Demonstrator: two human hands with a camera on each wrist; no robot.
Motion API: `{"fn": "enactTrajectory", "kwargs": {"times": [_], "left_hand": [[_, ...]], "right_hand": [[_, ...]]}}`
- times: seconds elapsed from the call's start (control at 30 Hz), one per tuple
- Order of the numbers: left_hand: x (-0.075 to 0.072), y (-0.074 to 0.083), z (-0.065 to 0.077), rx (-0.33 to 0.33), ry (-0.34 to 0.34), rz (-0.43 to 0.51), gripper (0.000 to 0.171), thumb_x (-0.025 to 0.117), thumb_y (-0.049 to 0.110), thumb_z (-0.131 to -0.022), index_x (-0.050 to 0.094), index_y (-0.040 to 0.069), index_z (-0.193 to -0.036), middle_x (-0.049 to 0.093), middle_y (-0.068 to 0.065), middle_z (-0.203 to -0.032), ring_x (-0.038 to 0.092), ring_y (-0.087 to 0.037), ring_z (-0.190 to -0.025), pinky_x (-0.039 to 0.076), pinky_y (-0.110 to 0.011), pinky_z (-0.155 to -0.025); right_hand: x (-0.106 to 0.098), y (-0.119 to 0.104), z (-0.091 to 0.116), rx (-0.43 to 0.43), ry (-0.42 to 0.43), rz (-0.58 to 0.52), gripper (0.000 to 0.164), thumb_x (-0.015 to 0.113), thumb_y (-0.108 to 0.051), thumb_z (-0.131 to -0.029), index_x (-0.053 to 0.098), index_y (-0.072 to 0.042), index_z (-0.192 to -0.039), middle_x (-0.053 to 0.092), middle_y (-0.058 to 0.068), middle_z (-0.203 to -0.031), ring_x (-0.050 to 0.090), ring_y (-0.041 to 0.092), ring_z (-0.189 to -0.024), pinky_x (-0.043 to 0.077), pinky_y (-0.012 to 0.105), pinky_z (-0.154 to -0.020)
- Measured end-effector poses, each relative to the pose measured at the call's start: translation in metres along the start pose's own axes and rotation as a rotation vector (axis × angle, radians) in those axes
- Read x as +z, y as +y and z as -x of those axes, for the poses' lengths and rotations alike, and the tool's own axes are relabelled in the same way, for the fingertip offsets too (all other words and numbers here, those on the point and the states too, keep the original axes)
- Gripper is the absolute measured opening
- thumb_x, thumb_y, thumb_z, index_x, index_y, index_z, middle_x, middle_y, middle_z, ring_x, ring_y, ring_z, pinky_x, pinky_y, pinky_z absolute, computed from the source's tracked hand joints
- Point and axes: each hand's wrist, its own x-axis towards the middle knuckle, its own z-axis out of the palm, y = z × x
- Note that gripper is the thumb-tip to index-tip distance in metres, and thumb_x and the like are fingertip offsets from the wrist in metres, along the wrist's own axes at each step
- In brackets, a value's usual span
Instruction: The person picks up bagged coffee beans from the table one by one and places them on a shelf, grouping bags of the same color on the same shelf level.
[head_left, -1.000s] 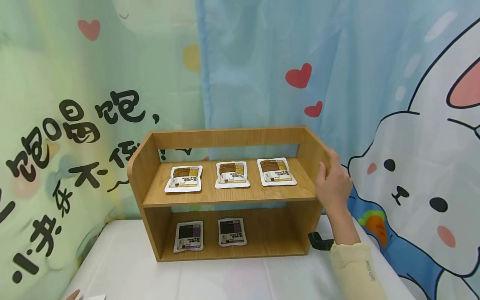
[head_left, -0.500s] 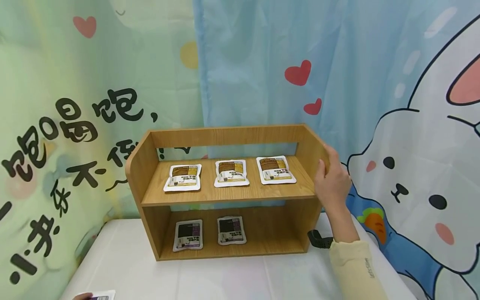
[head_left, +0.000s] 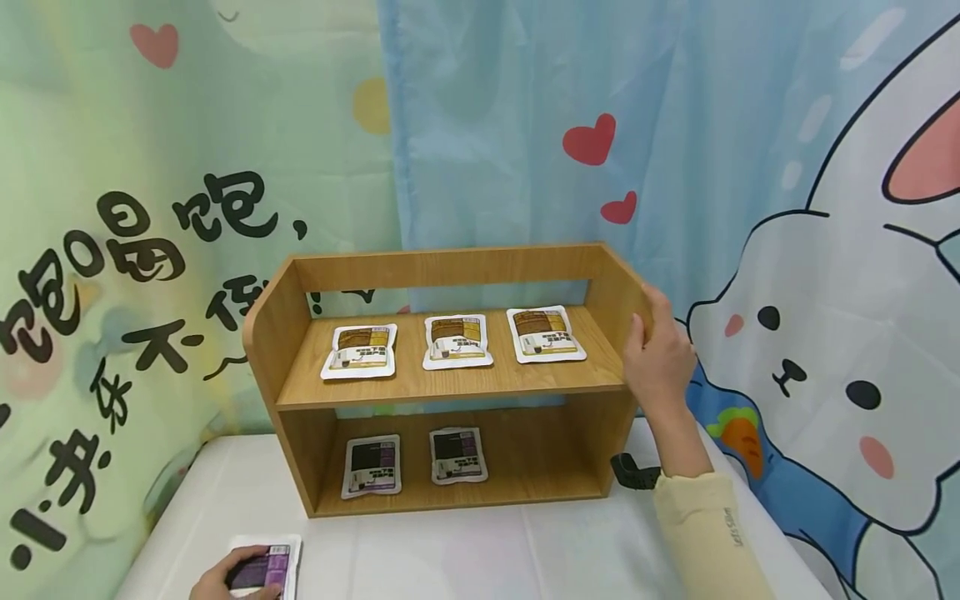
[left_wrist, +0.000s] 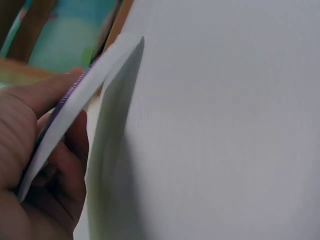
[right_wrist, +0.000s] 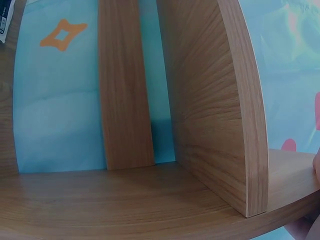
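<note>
In the head view my left hand [head_left: 213,581] grips a white-edged food pouch with a purple label [head_left: 279,565], low at the left in front of the shelf. The left wrist view shows this pouch [left_wrist: 100,70] edge-on and tilted between thumb and fingers, above the white table. At the shelf's right end, my right hand [head_left: 662,358] holds the edge of the side panel. A two-tier wooden shelf [head_left: 450,267] carries three brown-and-yellow pouches, left [head_left: 363,352], middle [head_left: 457,340] and right [head_left: 546,333], on top. Two dark purple pouches, left [head_left: 372,465] and right [head_left: 459,455], lie on its lower tier.
The shelf stands on a white-covered table [head_left: 450,558]. Behind it hang printed curtains [head_left: 495,183] with hearts, lettering and a large rabbit. A black wrist device [head_left: 633,473] sticks out left of the right wrist, beside the shelf's lower right corner.
My left hand has come up and right from the bottom left corner, bringing the purple pouch further into view. The right hand stays on the side panel. The head view has shifted slightly.
</note>
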Motion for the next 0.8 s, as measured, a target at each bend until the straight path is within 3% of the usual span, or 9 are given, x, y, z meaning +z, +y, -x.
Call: {"fn": "enactTrajectory", "kwargs": {"times": [0.07,0.2,0.5,0.8], "left_hand": [[0.012,0.006,-0.001,0.02,0.054,0.071,0.062,0.088,0.028,-0.067,0.064,0.004,-0.119,0.064,-0.014,-0.102,0.056,-0.022,-0.084,0.046,-0.036,-0.071],[0.034,0.032,0.002,0.096,0.096,0.154,0.058,0.09,0.023,-0.064,0.067,0.008,-0.115,0.065,-0.012,-0.104,0.056,-0.02,-0.084,0.046,-0.035,-0.074],[0.083,0.078,-0.007,0.178,0.062,0.268,0.058,0.09,0.024,-0.066,0.066,0.013,-0.118,0.062,-0.015,-0.119,0.056,-0.03,-0.106,0.042,-0.052,-0.093],[0.116,0.117,-0.03,0.355,0.071,0.364,0.053,0.088,0.021,-0.069,0.066,0.013,-0.117,0.063,-0.015,-0.114,0.057,-0.026,-0.096,0.045,-0.045,-0.084]], "right_hand": [[0.0,0.0,0.0,-0.005,0.003,-0.002,0.039,0.051,-0.017,-0.101,0.046,-0.014,-0.14,0.064,0.024,-0.113,0.064,0.045,-0.086,0.051,0.055,-0.067],[0.0,0.001,0.0,-0.008,0.012,0.001,0.039,0.051,-0.017,-0.101,0.047,-0.014,-0.139,0.065,0.024,-0.113,0.063,0.045,-0.085,0.051,0.055,-0.067],[0.001,0.001,0.0,0.004,0.007,-0.01,0.039,0.049,-0.016,-0.101,0.046,-0.014,-0.14,0.064,0.024,-0.114,0.063,0.045,-0.087,0.05,0.056,-0.07],[0.003,0.001,-0.002,-0.002,0.013,-0.018,0.039,0.05,-0.016,-0.101,0.047,-0.015,-0.139,0.064,0.024,-0.114,0.063,0.045,-0.089,0.05,0.057,-0.072]]}}
